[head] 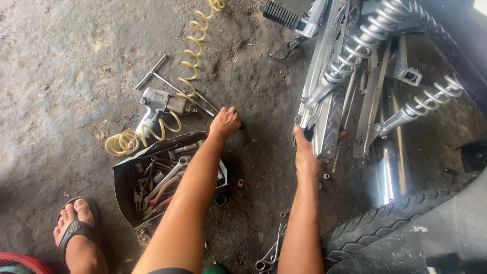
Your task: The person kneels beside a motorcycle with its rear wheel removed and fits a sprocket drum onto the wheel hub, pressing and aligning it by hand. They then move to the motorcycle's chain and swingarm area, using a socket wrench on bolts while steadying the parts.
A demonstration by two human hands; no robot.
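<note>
My left hand [225, 123] reaches down to the dark concrete floor just past a black tool tray [122, 189], its fingers curled against the ground; whether it holds anything small is hidden. My right hand [306, 155] grips the lower end of a chrome swingarm [324, 109] of a motorcycle, thumb on one side and fingers wrapped behind it. Two coiled chrome shock absorbers [362, 43] rise from the swingarm area to the upper right.
A pneumatic impact wrench [161, 104] with a yellow coiled air hose [195, 40] lies left of my left hand, beside a T-handle wrench [152, 71]. Wrenches [271, 253] lie near the tyre [380, 223]. My sandalled foot [76, 231] rests lower left. A small nut [240, 182] lies loose.
</note>
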